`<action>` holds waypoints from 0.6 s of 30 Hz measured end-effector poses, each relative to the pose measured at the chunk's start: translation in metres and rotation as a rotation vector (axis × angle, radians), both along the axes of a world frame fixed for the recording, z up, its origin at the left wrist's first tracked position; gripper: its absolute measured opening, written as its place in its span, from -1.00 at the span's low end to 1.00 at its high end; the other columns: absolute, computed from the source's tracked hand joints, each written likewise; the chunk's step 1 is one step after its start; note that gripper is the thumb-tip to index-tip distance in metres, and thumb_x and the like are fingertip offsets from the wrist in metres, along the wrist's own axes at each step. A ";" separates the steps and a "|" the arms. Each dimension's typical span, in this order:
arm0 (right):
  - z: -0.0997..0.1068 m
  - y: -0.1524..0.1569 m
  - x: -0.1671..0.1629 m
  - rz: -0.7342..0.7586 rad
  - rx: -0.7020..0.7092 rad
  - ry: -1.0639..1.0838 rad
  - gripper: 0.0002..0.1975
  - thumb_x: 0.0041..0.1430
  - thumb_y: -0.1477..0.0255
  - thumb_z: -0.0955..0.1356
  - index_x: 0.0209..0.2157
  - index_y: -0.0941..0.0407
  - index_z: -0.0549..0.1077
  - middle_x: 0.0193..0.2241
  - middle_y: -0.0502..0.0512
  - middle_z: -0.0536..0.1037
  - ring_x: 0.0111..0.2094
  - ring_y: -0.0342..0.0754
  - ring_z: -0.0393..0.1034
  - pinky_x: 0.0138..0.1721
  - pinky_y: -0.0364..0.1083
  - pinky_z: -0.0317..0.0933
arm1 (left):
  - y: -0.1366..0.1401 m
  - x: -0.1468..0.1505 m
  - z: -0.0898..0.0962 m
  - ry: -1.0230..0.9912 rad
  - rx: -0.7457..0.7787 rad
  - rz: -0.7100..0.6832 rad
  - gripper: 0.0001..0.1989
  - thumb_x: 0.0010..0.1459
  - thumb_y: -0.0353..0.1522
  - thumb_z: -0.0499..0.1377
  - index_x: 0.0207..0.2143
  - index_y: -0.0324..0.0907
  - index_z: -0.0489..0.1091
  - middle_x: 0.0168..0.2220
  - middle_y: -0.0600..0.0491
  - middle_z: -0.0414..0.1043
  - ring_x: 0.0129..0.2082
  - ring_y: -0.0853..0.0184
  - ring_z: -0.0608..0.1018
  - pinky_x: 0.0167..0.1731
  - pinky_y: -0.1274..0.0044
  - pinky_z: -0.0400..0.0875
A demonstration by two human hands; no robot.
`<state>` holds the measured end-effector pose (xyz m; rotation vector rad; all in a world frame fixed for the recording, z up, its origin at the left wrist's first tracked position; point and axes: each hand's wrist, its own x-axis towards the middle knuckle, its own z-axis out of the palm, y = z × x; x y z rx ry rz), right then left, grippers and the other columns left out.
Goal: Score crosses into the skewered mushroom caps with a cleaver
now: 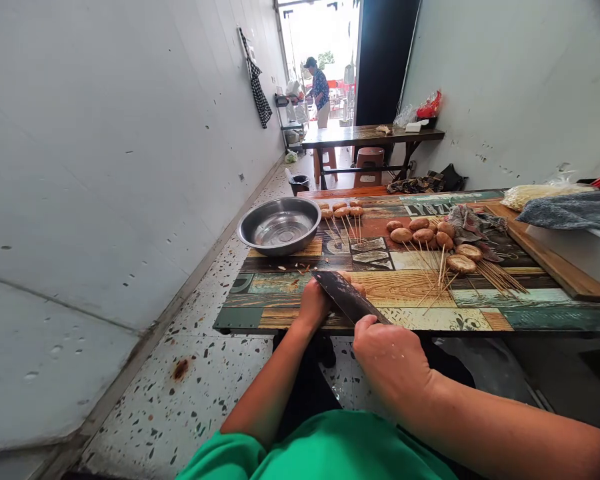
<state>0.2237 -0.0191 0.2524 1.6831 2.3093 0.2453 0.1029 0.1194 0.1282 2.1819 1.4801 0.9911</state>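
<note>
My right hand (395,357) is closed round the handle of a broad dark kitchen knife (347,297). The blade slants up and left, over my left hand (315,307). Fingers curled, my left hand grips a brown oval piece (359,289) at the table's near edge; the blade hides most of it, so its kind is unclear. Similar brown oval pieces on thin sticks (423,235) lie in a pile to the right, two of them pale on top. Another skewered group (342,212) rests beside a steel basin (280,248). Small scraps are scattered in front of the basin.
Loose bamboo skewers (500,277), a crumpled cloth (467,223) and a wooden board (535,257) occupy the right of the patterned table (405,287). A grey towel (570,210) lies over a white container. Behind are a bin (299,183), a second table (350,138) and a person (320,90) near the doorway.
</note>
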 end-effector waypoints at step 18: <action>0.029 0.018 -0.004 -0.048 -0.093 0.175 -0.73 0.02 0.77 0.26 -0.28 0.35 0.53 -0.41 0.37 0.60 -0.38 0.15 0.56 -0.55 -0.12 0.33 | 0.001 -0.002 -0.003 -0.024 0.010 -0.023 -0.86 0.10 -0.51 0.16 -0.42 -0.20 0.52 -0.28 -0.04 0.56 -0.23 0.27 0.56 -0.18 0.52 0.43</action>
